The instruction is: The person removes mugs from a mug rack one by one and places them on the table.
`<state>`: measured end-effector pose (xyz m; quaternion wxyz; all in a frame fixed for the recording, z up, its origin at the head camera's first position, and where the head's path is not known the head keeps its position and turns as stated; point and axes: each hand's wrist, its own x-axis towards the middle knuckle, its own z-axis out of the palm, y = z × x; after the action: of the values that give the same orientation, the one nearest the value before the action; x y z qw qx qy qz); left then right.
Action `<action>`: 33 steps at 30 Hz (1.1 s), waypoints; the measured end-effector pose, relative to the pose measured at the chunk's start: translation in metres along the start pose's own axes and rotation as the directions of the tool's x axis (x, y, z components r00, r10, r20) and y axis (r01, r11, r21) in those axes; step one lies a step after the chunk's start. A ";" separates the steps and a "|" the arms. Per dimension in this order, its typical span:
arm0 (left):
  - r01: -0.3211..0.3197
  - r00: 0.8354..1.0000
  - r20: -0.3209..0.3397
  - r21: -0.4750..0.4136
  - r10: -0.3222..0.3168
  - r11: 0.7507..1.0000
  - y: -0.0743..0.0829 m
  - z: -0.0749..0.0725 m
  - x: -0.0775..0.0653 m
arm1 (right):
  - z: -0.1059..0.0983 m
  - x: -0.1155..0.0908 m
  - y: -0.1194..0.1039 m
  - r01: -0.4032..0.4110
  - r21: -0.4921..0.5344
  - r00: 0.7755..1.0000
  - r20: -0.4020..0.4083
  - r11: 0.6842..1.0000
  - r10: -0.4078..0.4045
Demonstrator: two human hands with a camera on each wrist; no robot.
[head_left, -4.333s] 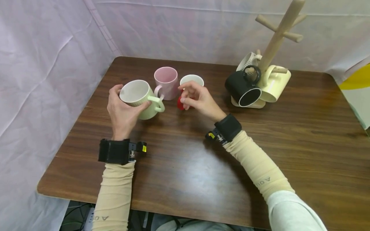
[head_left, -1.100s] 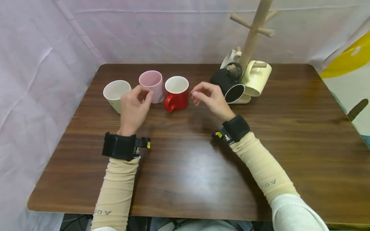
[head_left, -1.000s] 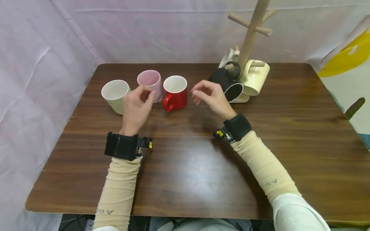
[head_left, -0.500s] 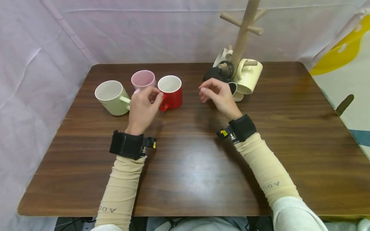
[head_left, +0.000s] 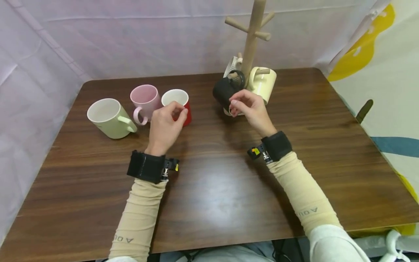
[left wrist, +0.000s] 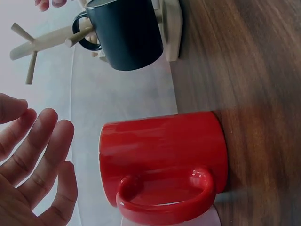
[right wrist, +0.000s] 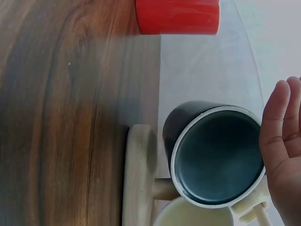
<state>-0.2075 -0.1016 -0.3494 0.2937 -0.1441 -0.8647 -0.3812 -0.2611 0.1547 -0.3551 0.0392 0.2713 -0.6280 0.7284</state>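
My left hand (head_left: 165,127), fingers loosely bent and holding nothing, hovers in front of the red mug (head_left: 188,113) and partly covers it in the head view. In the left wrist view the red mug (left wrist: 162,150) shows its handle, with the fingers apart from it. My right hand (head_left: 254,112) holds nothing and overlaps the black mug (head_left: 223,91) in the head view. That black mug (right wrist: 218,155) hangs by its handle on a wooden mug tree (head_left: 251,40), its mouth facing the right wrist camera, fingers beside the rim.
A pink mug (head_left: 148,105) and a pale green mug (head_left: 112,125) stand upright left of the red mug. A cream mug (head_left: 266,83) and a white ribbed mug (head_left: 231,66) hang on the tree's lower pegs. The brown table (head_left: 209,189) meets a white curtain (head_left: 147,40) behind.
Over four seconds ago my left hand gripped the green mug; it has let go and moved right towards the red mug. My right hand has moved from the red mug to the black one.
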 end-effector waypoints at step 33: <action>0.014 0.999 0.044 -0.025 -0.012 1.000 -0.001 0.008 -0.004 | -0.029 -0.010 -0.002 0.024 -0.896 0.997 -0.010 0.443 -0.074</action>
<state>-0.2081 -0.0958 -0.3567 0.2704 -0.1505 -0.8668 -0.3910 -0.2624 0.1850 -0.3598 0.2122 0.2105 -0.9083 0.2927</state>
